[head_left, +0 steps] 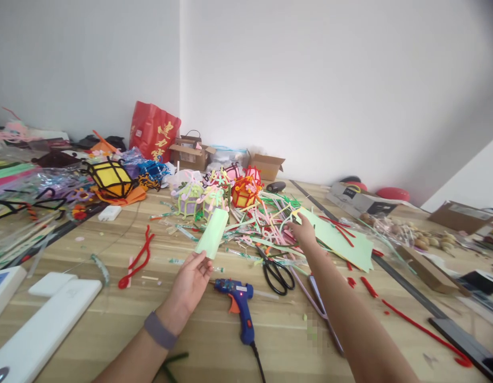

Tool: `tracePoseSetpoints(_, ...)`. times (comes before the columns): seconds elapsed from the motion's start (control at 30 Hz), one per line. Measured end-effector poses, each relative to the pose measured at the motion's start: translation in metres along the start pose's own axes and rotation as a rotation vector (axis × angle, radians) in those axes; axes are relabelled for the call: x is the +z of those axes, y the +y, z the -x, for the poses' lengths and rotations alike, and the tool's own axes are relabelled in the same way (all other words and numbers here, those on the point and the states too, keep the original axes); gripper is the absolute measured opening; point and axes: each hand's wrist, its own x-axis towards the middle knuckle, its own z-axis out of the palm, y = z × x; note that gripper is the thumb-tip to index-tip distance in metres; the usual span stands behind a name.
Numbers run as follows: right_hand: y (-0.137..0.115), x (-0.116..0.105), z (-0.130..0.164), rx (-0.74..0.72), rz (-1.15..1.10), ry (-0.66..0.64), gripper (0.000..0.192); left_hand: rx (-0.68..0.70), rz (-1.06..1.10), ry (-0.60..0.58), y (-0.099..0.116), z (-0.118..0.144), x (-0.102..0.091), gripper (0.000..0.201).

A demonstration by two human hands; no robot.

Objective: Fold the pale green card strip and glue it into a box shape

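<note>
Green paper, pinched in the left hand above the table, well short of its far edge.
The grip is at the paper's near end, apparently leaving most of its face uncovered. The right hand is at the coloured strips; whether it grasps any, I cannot tell. The glue gun lies handle toward the near edge, seemingly for easy pickup.
</note>
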Motion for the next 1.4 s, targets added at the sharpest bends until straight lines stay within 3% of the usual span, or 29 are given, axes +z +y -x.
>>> tracePoseSetpoints(0.2, -0.025, 0.008, 0.037, -0.191, -0.296, -0.115, 0.033, -0.002, 0.009, -0.029, -0.002, 0.002, -0.001, 0.024)
tracePoseSetpoints(0.47, -0.051, 0.012, 0.116, -0.672, -0.385, -0.151, 0.022, -0.009, -0.009, -0.083, -0.005, 0.002, -0.002, 0.022)
tracePoseSetpoints(0.53, -0.058, 0.014, 0.136, -0.882, -0.311, -0.048, 0.024, -0.013, -0.002, -0.11, -0.007, 0.002, -0.002, 0.022)
tracePoseSetpoints(0.67, -0.074, 0.014, 0.16, -1.173, -0.036, 0.351, 0.024, -0.016, 0.016, -0.14, -0.009, 0.002, -0.004, 0.02)
tracePoseSetpoints(0.77, -0.085, 0.01, 0.163, -1.297, 0.05, 0.385, 0.028, -0.023, 0.032, -0.148, -0.008, 0.001, -0.004, 0.02)
tracePoseSetpoints(0.97, -0.102, 0.007, 0.175, -1.329, 0.074, 0.281, 0.026, -0.023, 0.063, -0.164, -0.005, 0.003, -0.003, 0.016)
tracePoseSetpoints(1.13, -0.109, 0.008, 0.193, -1.206, -0.031, 0.169, 0.022, -0.037, 0.07, -0.205, -0.004, 0.008, 0.0, 0.014)
tracePoseSetpoints(1.4, -0.109, 0.014, 0.203, -1.075, -0.002, 0.066, 0.02, -0.053, 0.085, -0.241, -0.005, 0.014, 0.003, 0.013)
